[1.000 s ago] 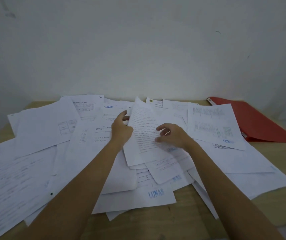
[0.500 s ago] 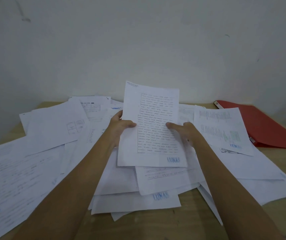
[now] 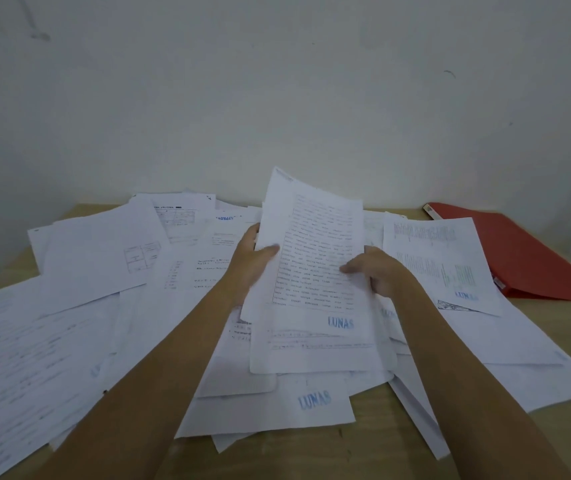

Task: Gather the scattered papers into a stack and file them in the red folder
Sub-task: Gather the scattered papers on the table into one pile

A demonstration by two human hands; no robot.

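Note:
Many white printed papers [image 3: 79, 323] lie scattered and overlapping across a wooden table [image 3: 374, 455]. I hold a printed sheet stamped LUNAS [image 3: 318, 258] raised and tilted above the middle of the pile. My left hand [image 3: 252, 261] grips its left edge, thumb on the front. My right hand [image 3: 377, 271] grips its right edge. More sheets hang just below and behind the held one. The red folder [image 3: 533, 258] lies closed at the far right of the table, its left side partly covered by a sheet with green print [image 3: 439, 261].
A plain pale wall [image 3: 277, 98] stands right behind the table's back edge. Bare wood shows at the front edge and the right front corner. Papers reach past the table's left side.
Both hands went from lying on the pile to lifting the printed sheet. Since half a second ago the sheet has tilted to the right and shifted slightly right.

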